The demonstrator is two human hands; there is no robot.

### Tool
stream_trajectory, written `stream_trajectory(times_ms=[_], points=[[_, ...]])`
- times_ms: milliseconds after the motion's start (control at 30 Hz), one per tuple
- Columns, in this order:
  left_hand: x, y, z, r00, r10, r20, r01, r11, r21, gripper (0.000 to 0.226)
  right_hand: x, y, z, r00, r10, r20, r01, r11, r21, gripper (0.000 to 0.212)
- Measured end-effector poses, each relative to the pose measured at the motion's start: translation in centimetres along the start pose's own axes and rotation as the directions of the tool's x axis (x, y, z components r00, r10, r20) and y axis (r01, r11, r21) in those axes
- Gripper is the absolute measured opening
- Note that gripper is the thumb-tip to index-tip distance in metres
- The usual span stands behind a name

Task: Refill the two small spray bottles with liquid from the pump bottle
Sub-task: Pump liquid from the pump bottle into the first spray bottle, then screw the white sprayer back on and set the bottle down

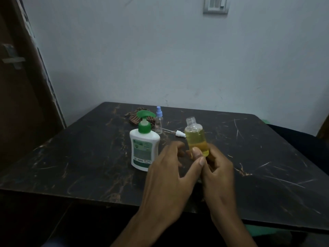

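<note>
My right hand (218, 172) grips the base of a small clear bottle (195, 138) that stands upright with its neck uncapped and yellow liquid filling most of it. My left hand (170, 172) is beside it, thumb touching the bottle's lower part, fingers loosely curled and holding nothing. The white pump bottle (144, 148) with a green pump head stands just left of my hands. Behind it stands a second small clear spray bottle (158, 122) with a blue sprayer top on. A white sprayer cap with its dip tube (178, 133) lies on the table between the bottles.
The dark marbled table (89, 157) stands against a pale wall. A striped brown cloth (134, 117) lies behind the pump bottle. A brown door is at the left. Something green shows past the table's right corner (266, 121).
</note>
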State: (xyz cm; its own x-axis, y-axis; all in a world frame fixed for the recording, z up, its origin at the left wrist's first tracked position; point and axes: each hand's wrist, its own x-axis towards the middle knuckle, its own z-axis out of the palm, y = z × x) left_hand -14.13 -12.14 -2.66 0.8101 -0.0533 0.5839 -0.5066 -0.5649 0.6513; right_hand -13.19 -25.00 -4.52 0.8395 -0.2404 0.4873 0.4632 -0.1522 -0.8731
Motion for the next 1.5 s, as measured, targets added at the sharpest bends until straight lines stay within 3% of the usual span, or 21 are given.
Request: stream_trajectory(times_ms=[133,300,433,500,600,733,1067,1167,1333,1500], points=[[0.6,0.0,1.0,0.994,-0.091,0.054,0.099,0.981,-0.166,0.018,-0.8,0.8,-0.8,0.99,0.062,0.126,-0.05,0.994,-0.096,0.016],[0.8,-0.6,1.2,0.986,-0.166,0.035,0.169,0.961,-0.221,0.012,-1.0,1.4,-1.7,0.982,0.073,0.175,-0.013,0.946,-0.323,0.02],[0.4,-1.6,0.9,0.98,-0.185,0.078,0.197,0.961,-0.195,0.019,-0.6,1.8,-3.2,0.951,0.082,0.297,0.099,0.832,-0.545,0.06],[0.3,-2.1,0.8,0.976,-0.193,0.097,0.206,0.967,-0.148,0.022,0.3,1.2,-4.4,0.935,0.094,0.342,0.136,0.795,-0.591,0.067],[0.0,-2.6,0.7,0.976,-0.187,0.11,0.198,0.975,-0.097,0.028,2.7,0.2,-5.7,0.931,0.089,0.354,0.156,0.779,-0.607,0.052],[-0.4,-3.2,1.0,0.966,-0.214,0.145,0.224,0.973,-0.054,0.029,7.3,0.7,-4.2,0.943,0.047,0.329,0.171,0.78,-0.602,0.012],[-0.6,-3.7,1.4,0.961,-0.226,0.157,0.231,0.973,-0.015,0.035,17.1,7.6,2.9,0.906,0.156,0.394,0.231,0.599,-0.767,0.03],[-0.7,-3.6,1.5,0.967,-0.212,0.141,0.214,0.977,0.002,0.034,17.9,9.5,3.7,0.889,0.146,0.433,0.28,0.575,-0.768,0.023],[-0.9,-3.7,1.6,0.97,-0.198,0.138,0.2,0.98,-0.002,0.031,17.6,10.8,3.9,0.882,-0.007,0.47,0.39,0.571,-0.723,0.005],[-0.9,-3.7,1.6,0.968,-0.202,0.15,0.207,0.978,-0.017,0.03,16.0,9.1,1.9,0.926,0.01,0.378,0.317,0.523,-0.791,0.006]])
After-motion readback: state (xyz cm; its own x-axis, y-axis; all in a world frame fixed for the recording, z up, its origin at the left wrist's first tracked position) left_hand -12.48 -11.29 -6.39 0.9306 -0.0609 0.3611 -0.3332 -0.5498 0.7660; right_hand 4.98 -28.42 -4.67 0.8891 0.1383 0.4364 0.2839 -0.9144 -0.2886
